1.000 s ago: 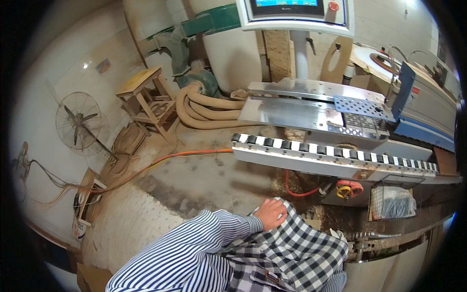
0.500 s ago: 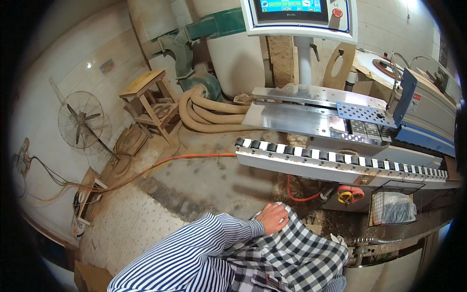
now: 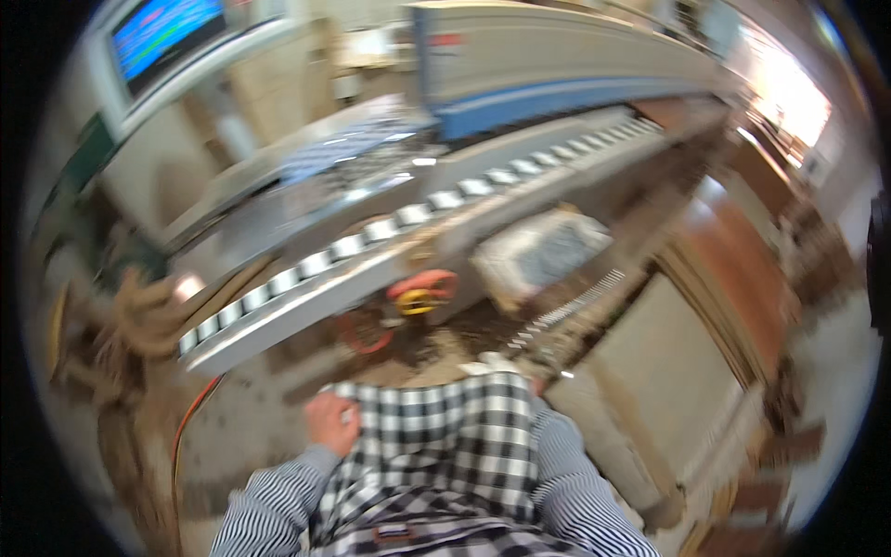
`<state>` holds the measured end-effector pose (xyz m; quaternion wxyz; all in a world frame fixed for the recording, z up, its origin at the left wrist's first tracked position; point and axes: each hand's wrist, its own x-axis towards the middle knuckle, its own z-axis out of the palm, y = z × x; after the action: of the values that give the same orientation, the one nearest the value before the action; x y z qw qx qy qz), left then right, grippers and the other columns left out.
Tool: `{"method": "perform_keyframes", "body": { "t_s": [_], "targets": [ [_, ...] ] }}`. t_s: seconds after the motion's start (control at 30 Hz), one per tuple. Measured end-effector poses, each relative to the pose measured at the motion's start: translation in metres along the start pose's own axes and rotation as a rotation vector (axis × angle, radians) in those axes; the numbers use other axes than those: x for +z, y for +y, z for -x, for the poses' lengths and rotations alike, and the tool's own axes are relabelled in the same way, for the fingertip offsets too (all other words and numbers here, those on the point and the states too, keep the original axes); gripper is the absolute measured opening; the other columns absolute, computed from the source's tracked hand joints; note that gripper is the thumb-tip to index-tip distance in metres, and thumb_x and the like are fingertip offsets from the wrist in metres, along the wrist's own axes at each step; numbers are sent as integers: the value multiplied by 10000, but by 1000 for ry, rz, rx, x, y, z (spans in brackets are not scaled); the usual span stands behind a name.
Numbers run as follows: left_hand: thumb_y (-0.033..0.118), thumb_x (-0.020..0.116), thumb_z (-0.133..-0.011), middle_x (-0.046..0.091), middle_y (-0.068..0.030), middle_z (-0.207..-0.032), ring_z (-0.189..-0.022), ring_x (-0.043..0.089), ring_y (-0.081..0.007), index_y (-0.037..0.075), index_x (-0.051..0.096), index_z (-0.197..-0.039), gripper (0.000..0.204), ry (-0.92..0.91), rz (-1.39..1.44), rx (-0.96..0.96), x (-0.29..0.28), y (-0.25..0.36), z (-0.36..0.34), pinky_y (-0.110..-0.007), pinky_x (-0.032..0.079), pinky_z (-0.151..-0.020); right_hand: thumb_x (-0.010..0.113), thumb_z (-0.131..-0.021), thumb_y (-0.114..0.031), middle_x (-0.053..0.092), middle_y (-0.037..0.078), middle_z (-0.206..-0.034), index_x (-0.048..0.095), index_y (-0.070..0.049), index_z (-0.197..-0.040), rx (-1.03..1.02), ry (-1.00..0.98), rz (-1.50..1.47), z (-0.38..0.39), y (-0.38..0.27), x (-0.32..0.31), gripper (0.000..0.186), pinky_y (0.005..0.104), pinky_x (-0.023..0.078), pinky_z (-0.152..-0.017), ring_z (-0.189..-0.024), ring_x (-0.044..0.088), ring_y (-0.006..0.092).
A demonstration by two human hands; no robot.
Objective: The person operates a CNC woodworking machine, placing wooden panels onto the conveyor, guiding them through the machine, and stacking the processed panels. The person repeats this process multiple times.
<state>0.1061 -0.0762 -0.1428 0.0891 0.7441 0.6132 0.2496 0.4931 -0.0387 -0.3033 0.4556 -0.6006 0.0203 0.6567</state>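
Observation:
A black-and-white checked apron (image 3: 445, 436) spreads across my front, its far edge nearly straight. At its left edge my left hand (image 3: 332, 422) is closed, fingers curled against the cloth; motion blur softens the details. My right forearm in a striped sleeve (image 3: 585, 483) runs along the apron's right side. Only a sliver of my right hand (image 3: 535, 384) shows at the far right corner, its fingers hidden. Just beyond the apron's far edge lies a crumpled whitish thing (image 3: 492, 364), too blurred to name.
A long machine with a black-and-white block conveyor (image 3: 408, 218) crosses ahead. Below it hang a red-and-yellow coiled thing (image 3: 422, 292) and a basket with a plastic-wrapped bundle (image 3: 548, 255). Stacked boards (image 3: 668, 343) stand at right. A screen (image 3: 167, 42) is at upper left.
The view has swung to the right, bringing the stacked boards in and taking the fan and stool out. My left hand is now at the apron's left edge, and my right sleeve shows more.

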Motion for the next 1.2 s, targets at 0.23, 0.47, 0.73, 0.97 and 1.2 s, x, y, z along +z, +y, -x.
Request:
{"method": "perform_keyframes", "body": {
  "t_s": [0.23, 0.47, 0.73, 0.97, 1.2],
  "targets": [
    [136, 602, -780, 506, -106, -825, -855, 496, -299, 73, 523, -757, 104, -21, -42, 9, 3, 1, -3, -414, 349, -809, 464, -941, -284, 641, 162, -1075, 594, -13, -1102, -63, 50, -48, -11, -12, -20, 341, 379, 455, -887, -966, 587, 288],
    [142, 604, -773, 487, -89, -793, -823, 482, -280, 72, 513, -729, 123, -7, -30, -12, 0, 14, -4, -399, 346, -801, 468, -939, -274, 640, 169, -1078, 595, -11, -1103, -98, 63, -42, -15, -10, -27, 335, 381, 456, -885, -971, 589, 294],
    [144, 607, -782, 483, -90, -787, -819, 483, -288, 69, 498, -733, 141, -14, -59, -5, 0, 12, -3, -406, 355, -792, 472, -936, -263, 639, 177, -1081, 597, -8, -1104, -126, 67, -37, -18, -11, -28, 329, 384, 458, -883, -976, 591, 301],
    [155, 595, -811, 482, -104, -805, -836, 484, -298, 53, 486, -752, 161, -43, -56, -13, -3, 14, -2, -413, 355, -813, 476, -934, -253, 638, 185, -1084, 598, -6, -1105, -136, 76, -33, -16, -10, -31, 324, 387, 460, -881, -980, 594, 307],
    [148, 593, -814, 487, -105, -805, -836, 491, -301, 51, 488, -756, 154, -36, -42, 0, -4, 13, -1, -415, 358, -814, 480, -931, -242, 637, 192, -1087, 599, -4, -1106, -148, 87, -15, -19, -9, -30, 319, 389, 461, -879, -984, 596, 313]
  ]
}}
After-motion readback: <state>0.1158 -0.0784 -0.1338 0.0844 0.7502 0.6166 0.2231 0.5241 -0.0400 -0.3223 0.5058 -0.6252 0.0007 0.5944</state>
